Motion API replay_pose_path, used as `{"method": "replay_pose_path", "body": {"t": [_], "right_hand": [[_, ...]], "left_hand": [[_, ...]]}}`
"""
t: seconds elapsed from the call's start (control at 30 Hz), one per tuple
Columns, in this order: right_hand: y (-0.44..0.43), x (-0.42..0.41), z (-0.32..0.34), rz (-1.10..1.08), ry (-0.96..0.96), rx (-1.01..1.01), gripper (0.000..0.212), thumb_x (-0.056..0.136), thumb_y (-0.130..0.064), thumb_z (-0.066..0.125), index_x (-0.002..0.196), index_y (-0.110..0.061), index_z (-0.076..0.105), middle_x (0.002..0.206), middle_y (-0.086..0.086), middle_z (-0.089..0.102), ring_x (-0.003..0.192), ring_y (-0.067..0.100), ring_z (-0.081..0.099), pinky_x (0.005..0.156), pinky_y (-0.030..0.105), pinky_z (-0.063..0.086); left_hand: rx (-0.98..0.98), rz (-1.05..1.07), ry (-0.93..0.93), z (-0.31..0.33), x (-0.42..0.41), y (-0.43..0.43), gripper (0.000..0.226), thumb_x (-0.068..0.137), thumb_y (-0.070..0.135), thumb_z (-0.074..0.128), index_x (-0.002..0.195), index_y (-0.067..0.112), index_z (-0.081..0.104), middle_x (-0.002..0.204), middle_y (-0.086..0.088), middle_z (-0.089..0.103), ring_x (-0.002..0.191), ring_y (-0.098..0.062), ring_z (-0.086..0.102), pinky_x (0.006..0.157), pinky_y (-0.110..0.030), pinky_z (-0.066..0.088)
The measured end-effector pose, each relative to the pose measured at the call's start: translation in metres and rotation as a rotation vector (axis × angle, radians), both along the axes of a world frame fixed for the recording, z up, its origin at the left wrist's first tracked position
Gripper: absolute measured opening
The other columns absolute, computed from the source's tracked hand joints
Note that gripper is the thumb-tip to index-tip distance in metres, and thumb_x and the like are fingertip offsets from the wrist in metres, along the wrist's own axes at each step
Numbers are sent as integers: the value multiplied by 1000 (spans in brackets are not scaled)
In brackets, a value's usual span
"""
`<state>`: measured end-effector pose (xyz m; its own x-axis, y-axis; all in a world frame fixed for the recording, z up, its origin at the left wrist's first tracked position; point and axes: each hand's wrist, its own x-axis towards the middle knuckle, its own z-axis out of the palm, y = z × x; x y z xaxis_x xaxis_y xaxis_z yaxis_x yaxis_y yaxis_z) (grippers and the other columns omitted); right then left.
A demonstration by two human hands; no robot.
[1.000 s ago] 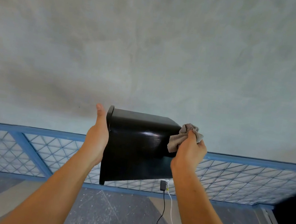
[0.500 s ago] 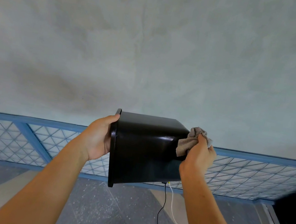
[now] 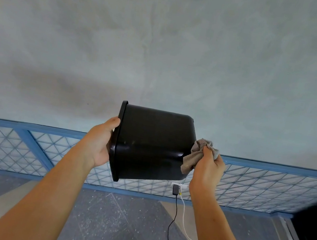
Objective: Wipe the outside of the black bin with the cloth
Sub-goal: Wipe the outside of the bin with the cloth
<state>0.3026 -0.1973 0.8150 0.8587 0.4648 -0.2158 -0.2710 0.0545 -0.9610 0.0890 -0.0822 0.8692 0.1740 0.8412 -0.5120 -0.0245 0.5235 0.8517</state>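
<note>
The black bin (image 3: 149, 143) is held up in the air on its side, its rim to the left and its base to the right. My left hand (image 3: 98, 143) grips the rim, with the fingers hidden inside the opening. My right hand (image 3: 208, 167) is closed around a crumpled grey-brown cloth (image 3: 195, 154), which touches the bin at its base corner on the right. The bin's inside is hidden.
A grey plaster wall fills the upper view. Below it runs a blue-framed mesh panel (image 3: 24, 146). A black plug (image 3: 175, 190) with black and white cables trails over the speckled floor. A dark object (image 3: 315, 227) stands at the far right.
The bin has turned and lifted a little, and my left hand has shifted from its side to grip the rim. My right hand has slid the cloth rightward to the base corner.
</note>
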Motion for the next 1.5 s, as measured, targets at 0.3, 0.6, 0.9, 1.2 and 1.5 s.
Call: {"method": "replay_pose_path", "body": {"t": [0.3, 0.6, 0.9, 1.2, 1.5], "right_hand": [[-10, -7, -12, 39, -96, -60, 30, 108, -26, 53, 88, -15, 74, 70, 3, 70, 66, 17, 64, 67, 34, 56], [-21, 13, -9, 244, -540, -219, 20, 108, -16, 48, 97, -13, 65, 103, 1, 62, 83, 12, 65, 64, 5, 46], [-34, -3, 3, 425, -1209, -101, 40, 104, -37, 44, 136, -16, 57, 127, -4, 47, 101, 13, 58, 78, 22, 58], [-27, -51, 2, 605, -1348, -131, 49, 80, -2, 78, 126, -12, 67, 126, -1, 55, 112, 16, 55, 90, 28, 58], [-23, -31, 4, 484, -1355, -127, 44, 83, -1, 77, 125, -11, 69, 122, 1, 57, 105, 16, 55, 86, 30, 58]], "left_hand": [[-77, 25, 61, 1, 19, -26, 51, 94, 66, 62, 112, 20, 70, 109, -9, 74, 102, -34, 70, 82, -44, 56], [26, 29, 64, 1, 15, -31, 42, 100, 63, 55, 114, 26, 69, 118, -11, 72, 110, -36, 68, 101, -58, 53], [78, 96, 44, 12, 25, -35, 36, 103, 61, 51, 107, 28, 66, 116, -8, 69, 107, -33, 66, 94, -51, 53], [161, 139, -54, 18, 48, -50, 37, 105, 50, 56, 112, 17, 70, 105, -9, 75, 95, -27, 72, 68, -36, 54], [180, 199, 8, 18, 53, -52, 51, 101, 68, 45, 101, 22, 67, 109, -7, 68, 114, -32, 63, 104, -55, 51]]}}
